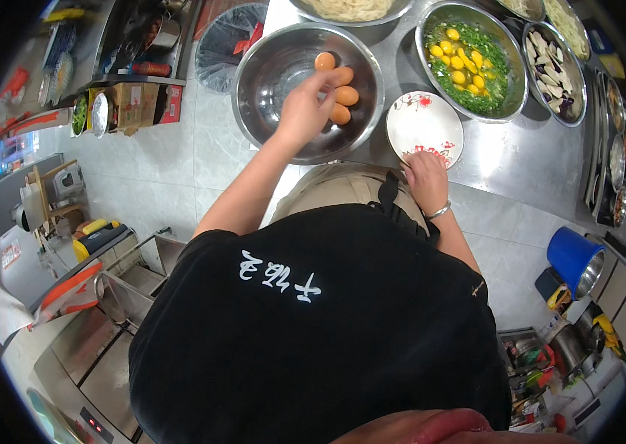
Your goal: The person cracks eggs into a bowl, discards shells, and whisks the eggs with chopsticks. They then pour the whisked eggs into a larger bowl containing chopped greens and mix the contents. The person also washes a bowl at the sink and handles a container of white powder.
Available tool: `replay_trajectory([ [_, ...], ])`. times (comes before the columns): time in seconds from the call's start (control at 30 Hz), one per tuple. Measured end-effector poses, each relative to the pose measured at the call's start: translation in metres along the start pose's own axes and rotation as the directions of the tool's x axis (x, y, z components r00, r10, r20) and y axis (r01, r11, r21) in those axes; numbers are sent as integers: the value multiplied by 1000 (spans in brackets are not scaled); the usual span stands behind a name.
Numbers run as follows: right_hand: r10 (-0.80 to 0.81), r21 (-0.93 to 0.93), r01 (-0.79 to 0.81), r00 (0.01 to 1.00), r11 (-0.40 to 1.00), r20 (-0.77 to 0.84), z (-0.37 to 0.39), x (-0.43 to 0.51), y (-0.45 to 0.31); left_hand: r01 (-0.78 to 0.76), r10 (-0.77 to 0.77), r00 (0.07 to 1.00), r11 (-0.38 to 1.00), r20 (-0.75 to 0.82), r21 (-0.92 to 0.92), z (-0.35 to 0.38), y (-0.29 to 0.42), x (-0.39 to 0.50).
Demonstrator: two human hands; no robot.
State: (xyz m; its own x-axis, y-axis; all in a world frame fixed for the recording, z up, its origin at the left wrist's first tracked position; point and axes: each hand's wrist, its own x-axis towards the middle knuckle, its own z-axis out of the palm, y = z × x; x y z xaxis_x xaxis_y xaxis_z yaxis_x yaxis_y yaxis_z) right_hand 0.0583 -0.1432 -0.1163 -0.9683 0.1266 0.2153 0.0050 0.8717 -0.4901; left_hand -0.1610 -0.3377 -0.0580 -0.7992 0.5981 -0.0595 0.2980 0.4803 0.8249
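Several brown eggs [346, 96] lie together at the right side of a large steel bowl [268, 50]. My left hand [311, 105] reaches over this bowl with its fingers at the eggs; blur hides whether it grips one. My right hand [426, 176] rests at the near rim of a white plate with red flowers [425, 125]; its grip on the rim is unclear. Beyond the plate, another steel bowl [519, 105] holds chopped green herbs [471, 100] and several raw egg yolks [458, 76].
A bowl of noodles [349, 8] stands at the far edge, and a bowl of cut eggplant [547, 72] at the right, both on the steel table [504, 155]. A plastic-lined bin [218, 55] stands left of the egg bowl. A blue bucket [571, 252] is at the lower right.
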Motion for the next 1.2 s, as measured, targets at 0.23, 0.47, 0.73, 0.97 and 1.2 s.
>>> replay_trajectory([
  [0.23,139,-124,-132,989,983,47,-4,40,-44,-227,37,914,872,403,435,-23,-67,-19],
  [0.47,66,-196,-12,959,981,275,41,134,-101,-239,7,911,823,413,514,-11,-82,-15],
  [0.73,153,-261,-58,920,964,362,92,143,-89,327,-342,940,894,6,-307,-45,-67,-21],
  [0.97,164,617,-137,986,775,13,-32,138,-106,542,-333,811,116,481,-833,-34,-9,-26],
  [1.2,-44,327,149,951,933,-306,-79,118,-88,609,-278,787,205,551,-766,19,49,-6],
])
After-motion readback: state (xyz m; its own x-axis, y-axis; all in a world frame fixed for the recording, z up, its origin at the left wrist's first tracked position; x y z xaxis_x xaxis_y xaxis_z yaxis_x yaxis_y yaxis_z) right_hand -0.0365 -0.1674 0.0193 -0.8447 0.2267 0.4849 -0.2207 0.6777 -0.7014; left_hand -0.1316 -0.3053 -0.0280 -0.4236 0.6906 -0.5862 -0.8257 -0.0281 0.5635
